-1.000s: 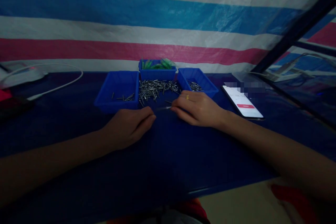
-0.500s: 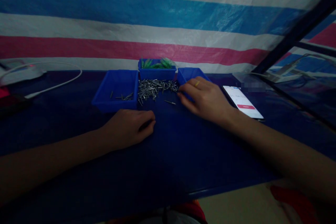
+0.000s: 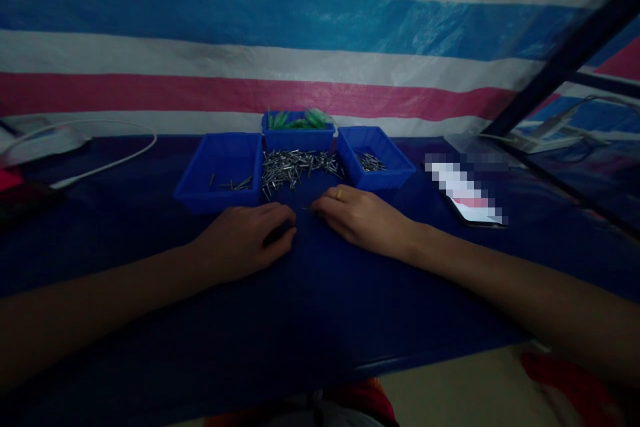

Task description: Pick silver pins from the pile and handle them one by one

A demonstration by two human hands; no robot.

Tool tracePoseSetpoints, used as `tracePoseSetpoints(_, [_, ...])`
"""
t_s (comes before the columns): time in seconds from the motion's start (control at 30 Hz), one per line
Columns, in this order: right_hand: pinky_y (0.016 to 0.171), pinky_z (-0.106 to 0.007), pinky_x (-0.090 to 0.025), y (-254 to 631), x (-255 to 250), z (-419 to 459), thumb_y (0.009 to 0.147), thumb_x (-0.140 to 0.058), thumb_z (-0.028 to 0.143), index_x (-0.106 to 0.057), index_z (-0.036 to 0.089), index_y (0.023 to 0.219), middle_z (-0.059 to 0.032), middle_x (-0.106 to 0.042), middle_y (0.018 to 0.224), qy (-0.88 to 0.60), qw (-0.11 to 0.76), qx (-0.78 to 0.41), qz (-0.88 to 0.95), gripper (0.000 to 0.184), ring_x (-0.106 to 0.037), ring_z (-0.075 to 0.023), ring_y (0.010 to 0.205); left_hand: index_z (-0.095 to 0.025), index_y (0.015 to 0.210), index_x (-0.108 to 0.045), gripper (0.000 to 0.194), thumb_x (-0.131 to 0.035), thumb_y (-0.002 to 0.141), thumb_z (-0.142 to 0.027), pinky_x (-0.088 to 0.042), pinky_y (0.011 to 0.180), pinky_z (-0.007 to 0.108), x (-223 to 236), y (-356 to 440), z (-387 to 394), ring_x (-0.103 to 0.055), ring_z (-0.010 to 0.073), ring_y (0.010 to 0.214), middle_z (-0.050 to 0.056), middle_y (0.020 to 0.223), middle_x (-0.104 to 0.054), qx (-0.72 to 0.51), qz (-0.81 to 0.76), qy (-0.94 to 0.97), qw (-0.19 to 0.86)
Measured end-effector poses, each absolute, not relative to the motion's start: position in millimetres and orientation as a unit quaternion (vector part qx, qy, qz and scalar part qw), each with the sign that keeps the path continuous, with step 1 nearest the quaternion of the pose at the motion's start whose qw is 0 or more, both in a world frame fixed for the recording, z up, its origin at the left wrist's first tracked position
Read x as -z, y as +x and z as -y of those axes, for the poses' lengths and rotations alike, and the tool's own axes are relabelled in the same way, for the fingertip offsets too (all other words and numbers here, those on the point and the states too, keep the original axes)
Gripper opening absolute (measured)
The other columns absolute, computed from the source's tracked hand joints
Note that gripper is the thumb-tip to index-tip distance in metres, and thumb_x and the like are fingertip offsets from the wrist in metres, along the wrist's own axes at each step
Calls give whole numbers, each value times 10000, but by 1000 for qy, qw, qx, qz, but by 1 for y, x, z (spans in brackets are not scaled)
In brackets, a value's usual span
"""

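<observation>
My right hand [image 3: 357, 217] is over the dark blue table, thumb and fingertips pinched on a thin metal blind rivet [image 3: 307, 208] whose end pokes out to the left. My left hand [image 3: 253, 237] rests on the table in front of the left blue bin, fingers curled toward the thumb. Whether it holds anything is hidden. Just beyond both hands lies a loose pile of blind rivets [image 3: 290, 168]. The left blue bin [image 3: 193, 177] has several rivets at its front. The right blue bin [image 3: 393, 179] holds a small heap of them.
Behind the pile stands a third blue bin [image 3: 300, 140] with green plastic packets [image 3: 295, 121]. A lit phone [image 3: 463, 193] lies to the right. A white cable [image 3: 115, 163] crosses the far left. A striped sheet [image 3: 320, 67] hangs behind, and the table's front edge [image 3: 390, 365] is near me.
My right hand has come from the right bin toward me and leftward, and has picked up the single rivet lying apart from the pile. My left hand has stayed in place.
</observation>
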State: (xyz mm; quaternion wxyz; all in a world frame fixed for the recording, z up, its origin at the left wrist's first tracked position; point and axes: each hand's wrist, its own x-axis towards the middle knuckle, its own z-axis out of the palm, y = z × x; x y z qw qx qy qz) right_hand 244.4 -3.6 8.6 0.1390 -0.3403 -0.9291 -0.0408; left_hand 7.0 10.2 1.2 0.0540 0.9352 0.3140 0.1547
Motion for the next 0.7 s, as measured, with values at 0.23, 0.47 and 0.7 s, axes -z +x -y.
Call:
tracePoseSetpoints(0.23, [800, -306, -513, 235, -8, 14, 985, -392, 111, -633, 61, 1029, -123, -657, 932, -219, 202, 41, 954, 250, -580, -180, 850, -176, 972, -618, 253, -438, 940, -351, -429, 571, 253, -2, 7, -9, -617, 143, 641, 21, 797, -650, -138, -325, 935, 21])
tracePoseSetpoints(0.47, [802, -279, -517, 237, -8, 9, 985, -429, 133, -626, 88, 1039, -99, -664, 941, -226, 253, 20, 941, 210, -592, -165, 857, -174, 896, -621, 266, -392, 965, -291, -439, 601, 257, -1, 7, -10, -641, 152, 679, 27, 810, -656, -127, -305, 944, 11])
tracePoseSetpoints(0.7, [684, -279, -467, 242, -6, 0, 1029, -386, 307, -628, 113, 924, -71, -629, 791, -302, 197, 54, 931, 328, -578, -166, 730, -170, 890, -608, 356, -306, 999, -325, -431, 618, 252, -2, 7, -11, -627, 138, 660, 12, 771, -646, -157, -305, 937, 60])
